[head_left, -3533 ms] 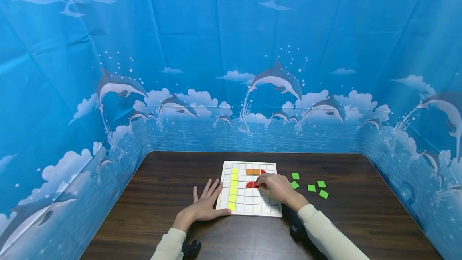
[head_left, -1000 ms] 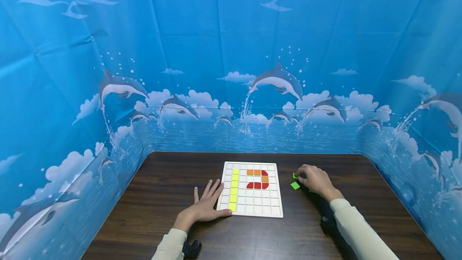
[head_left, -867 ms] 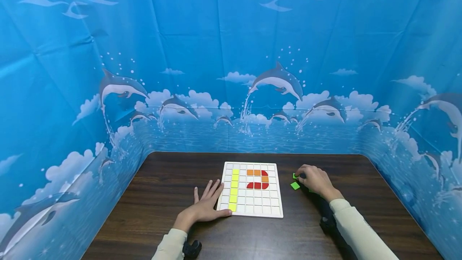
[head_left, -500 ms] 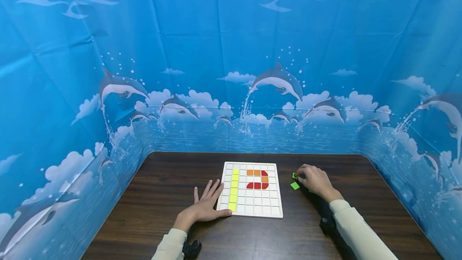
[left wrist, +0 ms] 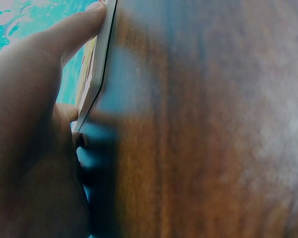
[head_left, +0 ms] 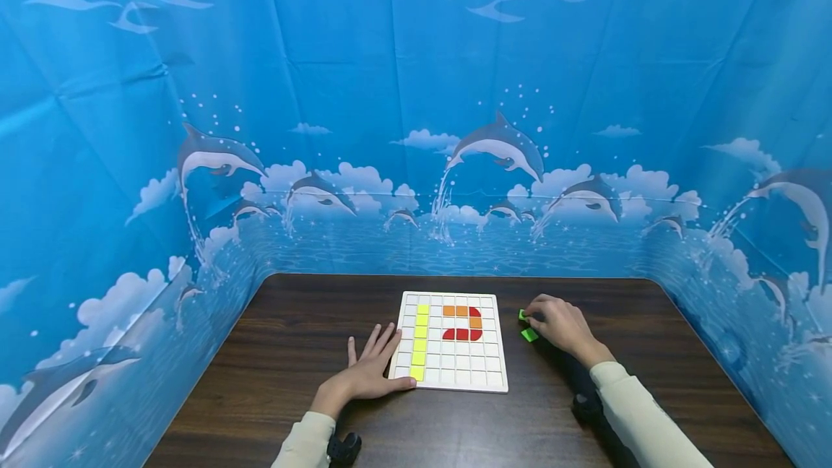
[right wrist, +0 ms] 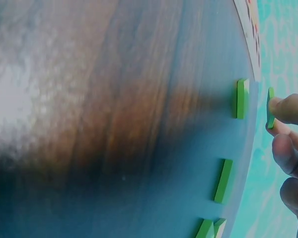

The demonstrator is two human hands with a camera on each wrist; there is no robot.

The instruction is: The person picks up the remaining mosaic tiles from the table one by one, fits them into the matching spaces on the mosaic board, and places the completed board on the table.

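Observation:
A white grid board [head_left: 455, 370] lies on the dark wooden table. It bears a column of yellow square tiles [head_left: 419, 345] and a hook-shaped group of orange tiles [head_left: 455, 310] and red pieces [head_left: 463, 335], some with rounded edges. My left hand [head_left: 365, 375] rests at the board's near left corner, fingers spread and thumb on its edge. To the right of the board, my right hand [head_left: 564, 325] pinches a green square tile [right wrist: 270, 107] between thumb and fingers. In the right wrist view this tile is raised off the table.
Another green tile [head_left: 529, 336] lies just below the right hand. More green tiles [right wrist: 223, 181] show in the right wrist view, hidden under the hand from the head view. A blue dolphin-print curtain [head_left: 416, 128] surrounds the table's far and side edges.
My right hand has left the red pieces on the board and gone right to the green tiles. Lately it has shifted slightly left, lifting one. My left hand has stayed put.

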